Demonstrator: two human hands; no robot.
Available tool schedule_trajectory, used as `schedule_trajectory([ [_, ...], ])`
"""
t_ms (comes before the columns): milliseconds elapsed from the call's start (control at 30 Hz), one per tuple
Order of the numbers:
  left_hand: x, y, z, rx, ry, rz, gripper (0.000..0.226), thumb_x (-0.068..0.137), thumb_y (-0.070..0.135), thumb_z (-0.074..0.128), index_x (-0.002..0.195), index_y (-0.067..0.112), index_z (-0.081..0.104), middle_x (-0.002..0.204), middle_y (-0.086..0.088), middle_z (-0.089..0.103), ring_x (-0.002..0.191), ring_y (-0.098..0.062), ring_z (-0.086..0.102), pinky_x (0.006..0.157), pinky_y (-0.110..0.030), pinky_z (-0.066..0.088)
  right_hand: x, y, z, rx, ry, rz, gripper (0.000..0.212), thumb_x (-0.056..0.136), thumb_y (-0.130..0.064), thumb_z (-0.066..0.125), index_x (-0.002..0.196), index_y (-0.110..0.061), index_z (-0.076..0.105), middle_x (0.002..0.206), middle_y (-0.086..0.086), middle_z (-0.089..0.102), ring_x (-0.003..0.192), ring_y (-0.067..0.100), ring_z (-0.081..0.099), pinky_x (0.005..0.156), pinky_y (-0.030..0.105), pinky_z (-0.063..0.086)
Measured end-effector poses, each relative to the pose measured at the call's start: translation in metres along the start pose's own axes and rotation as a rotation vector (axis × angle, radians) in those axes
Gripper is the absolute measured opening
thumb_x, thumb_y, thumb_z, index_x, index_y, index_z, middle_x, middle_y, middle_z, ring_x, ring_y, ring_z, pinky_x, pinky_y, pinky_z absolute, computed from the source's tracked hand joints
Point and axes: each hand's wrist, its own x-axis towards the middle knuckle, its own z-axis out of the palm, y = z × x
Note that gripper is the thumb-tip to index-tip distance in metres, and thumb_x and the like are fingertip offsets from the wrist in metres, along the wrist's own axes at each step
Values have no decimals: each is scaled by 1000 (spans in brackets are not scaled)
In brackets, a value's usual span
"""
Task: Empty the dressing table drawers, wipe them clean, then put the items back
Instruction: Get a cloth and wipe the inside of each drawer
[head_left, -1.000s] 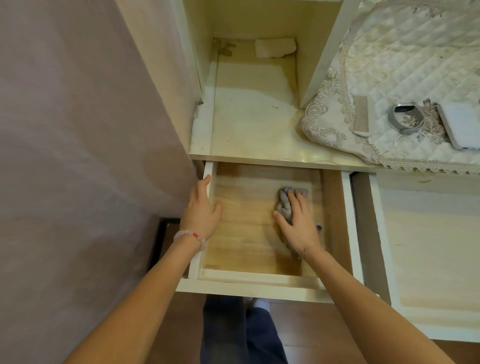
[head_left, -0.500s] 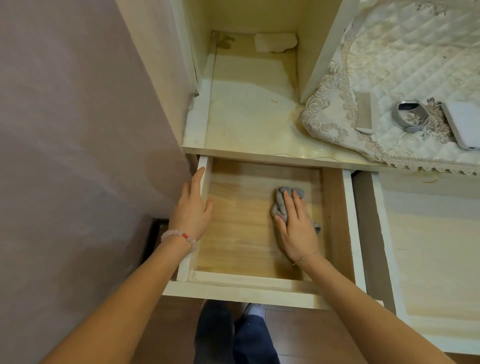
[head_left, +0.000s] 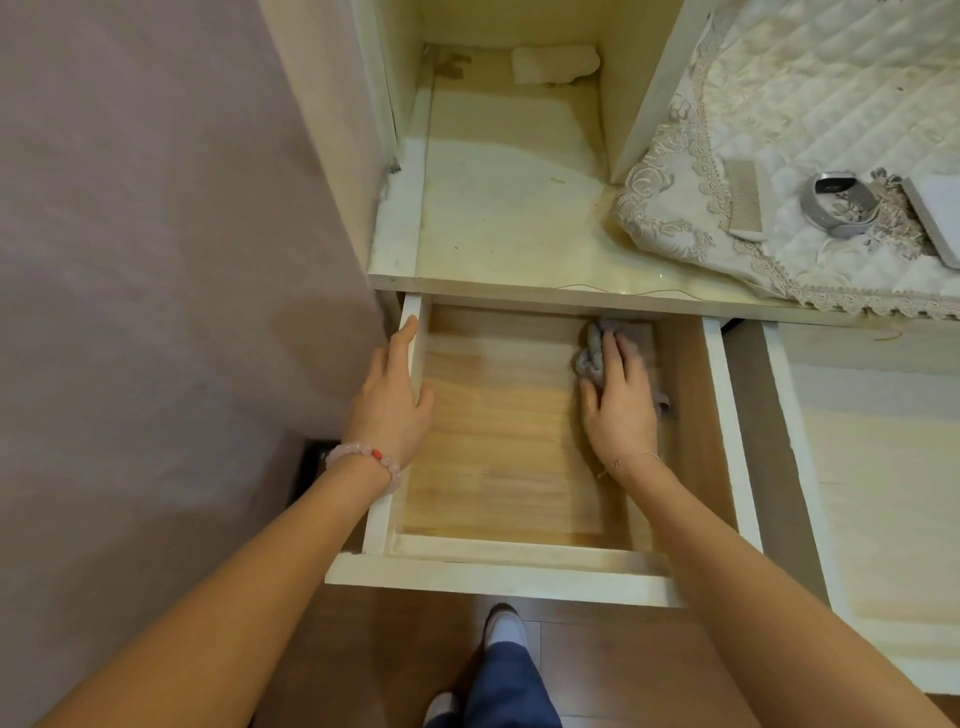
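The left drawer (head_left: 498, 574) of the dressing table is pulled out, and its bare wooden bottom holds only a crumpled grey cloth (head_left: 589, 353). My right hand (head_left: 621, 400) presses this cloth flat against the bottom near the back right corner, fingers straight on top of it. My left hand (head_left: 392, 405) rests on the drawer's left wall, with the thumb inside and the straight fingers lying along the outside. A second drawer (head_left: 883, 467) stands open to the right.
On the tabletop (head_left: 509, 208), a quilted lace mat (head_left: 779, 104) carries a comb (head_left: 745, 200), a grey band (head_left: 836, 205) and a flat white box (head_left: 940, 213). A white rag (head_left: 553, 63) lies at the back. A wall (head_left: 156, 260) stands close on the left.
My right hand has pushed the cloth from the drawer's middle toward the back right corner. My left hand has slid farther back along the left wall.
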Motion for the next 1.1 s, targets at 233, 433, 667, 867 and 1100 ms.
schedule_trajectory([
  [233, -3, -1, 0, -20, -13, 4, 68, 94, 11, 44, 147, 33, 9, 149, -7, 29, 123, -32, 44, 89, -35, 41, 9, 14, -7, -91, -49, 4, 52, 97, -13, 39, 145, -18, 23, 155, 8, 17, 141, 26, 19, 112, 43, 27],
  [433, -3, 0, 0, -26, -11, 8, 68, 94, 11, 45, 147, 34, 10, 149, -6, 30, 125, -31, 43, 93, -37, 42, 19, 7, -1, -87, 65, 164, 59, 94, 2, 34, 147, -16, 17, 156, 10, 11, 143, 25, 10, 115, 42, 16],
  [667, -3, -2, -1, -56, -20, 2, 70, 93, 11, 46, 146, 37, 8, 151, 0, 27, 123, -29, 45, 83, -27, 39, 29, 1, 4, -18, 128, 257, 62, 90, 4, 40, 146, -14, 20, 154, 11, 16, 141, 28, 17, 109, 45, 28],
  [867, -6, -2, -4, -88, -71, -33, 77, 92, 11, 48, 146, 42, 2, 153, 2, 22, 118, -27, 49, 76, -25, 38, 26, 2, 2, 52, 102, 186, 52, 95, -13, 40, 145, -19, 27, 152, 8, 22, 138, 26, 26, 105, 46, 34],
  [1100, -8, 2, -5, -94, -74, -38, 78, 92, 12, 48, 146, 41, 1, 153, 3, 21, 119, -27, 48, 76, -24, 38, 23, -49, 23, 161, -65, -50, 53, 93, -8, 45, 144, -11, 30, 151, 10, 27, 133, 26, 35, 100, 20, 30],
])
